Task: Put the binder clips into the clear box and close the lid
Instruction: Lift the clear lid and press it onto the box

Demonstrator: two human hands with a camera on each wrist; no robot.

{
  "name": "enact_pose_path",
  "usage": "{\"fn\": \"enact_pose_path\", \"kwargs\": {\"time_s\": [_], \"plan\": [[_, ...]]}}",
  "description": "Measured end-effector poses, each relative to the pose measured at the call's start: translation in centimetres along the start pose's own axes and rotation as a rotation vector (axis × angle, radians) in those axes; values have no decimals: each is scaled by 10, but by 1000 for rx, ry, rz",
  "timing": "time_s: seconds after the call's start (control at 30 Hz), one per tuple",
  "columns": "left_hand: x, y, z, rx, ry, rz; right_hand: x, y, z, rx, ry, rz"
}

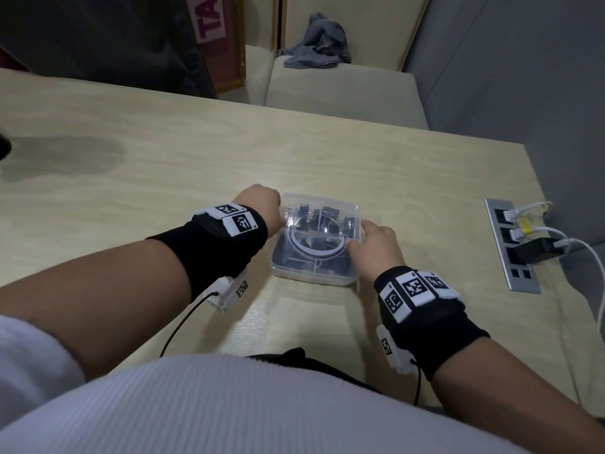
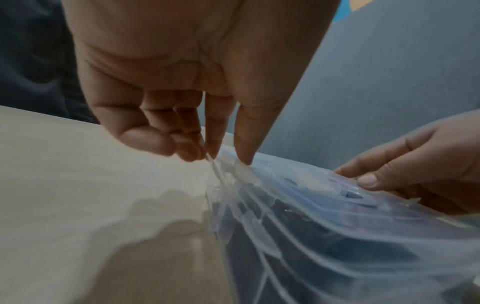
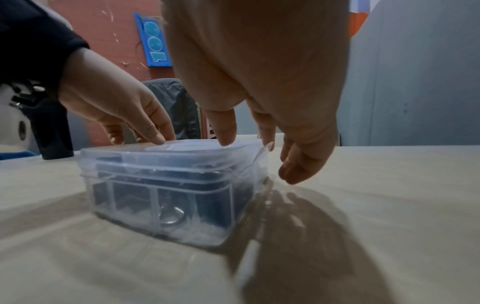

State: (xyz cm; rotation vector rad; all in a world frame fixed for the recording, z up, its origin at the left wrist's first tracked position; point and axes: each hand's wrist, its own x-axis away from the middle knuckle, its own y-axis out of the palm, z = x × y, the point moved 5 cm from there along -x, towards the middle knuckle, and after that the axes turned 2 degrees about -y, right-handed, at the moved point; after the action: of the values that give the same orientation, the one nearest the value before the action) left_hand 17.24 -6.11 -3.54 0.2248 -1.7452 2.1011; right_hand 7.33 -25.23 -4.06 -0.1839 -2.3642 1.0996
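Note:
The clear box (image 1: pixel 311 278) stands on the wooden table (image 1: pixel 163 178) with its lid down. Black binder clips (image 1: pixel 314 253) show through its walls, and also in the right wrist view (image 3: pixel 207 197). My left hand (image 1: pixel 262 204) is at the box's left edge. Its thumb (image 2: pixel 244 156) presses on the lid while its curled fingertips (image 2: pixel 207 150) pinch the rim of the box (image 2: pixel 324 236). My right hand (image 1: pixel 373 244) is at the right edge. Its thumb (image 3: pixel 223 133) and index fingertip rest on the lid of the box (image 3: pixel 135 197), and its other fingers hang loose beside the wall.
A metal socket panel (image 1: pixel 510 247) with white cables and a black adapter (image 1: pixel 537 250) is set into the table at the right. Beyond the far edge is a beige bench with a grey cloth (image 1: pixel 319 40). A black strap (image 1: pixel 294 355) lies at the near edge.

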Motion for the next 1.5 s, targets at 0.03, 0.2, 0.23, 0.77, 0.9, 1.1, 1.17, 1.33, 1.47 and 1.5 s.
{"fn": "enact_pose_path", "kwargs": {"time_s": [0.03,0.2,0.23,0.77,0.9,1.1,1.17,1.33,1.47,1.5], "plan": [[0,0,0,7,4,16,0,0,0,-18,1,6],[-4,3,-4,126,4,92,0,-3,6,-139,1,65],[-5,3,-5,147,-6,97,0,-4,6,-157,-5,79],[-12,-1,-2,8,-69,-20,-15,1,0,-105,-26,56],[-13,1,-1,-58,-63,-65,-13,2,0,-98,-27,53],[-11,2,0,-10,-79,-88,-14,0,2,-97,-13,53],[-8,2,0,20,-91,-120,-16,-2,3,-125,12,41],[-2,5,-2,83,-109,-241,-20,-5,6,-161,44,14],[0,7,-1,130,-109,-291,-22,-6,9,-151,59,-35],[0,8,0,138,-109,-293,-22,-5,10,-151,64,-43]]}}
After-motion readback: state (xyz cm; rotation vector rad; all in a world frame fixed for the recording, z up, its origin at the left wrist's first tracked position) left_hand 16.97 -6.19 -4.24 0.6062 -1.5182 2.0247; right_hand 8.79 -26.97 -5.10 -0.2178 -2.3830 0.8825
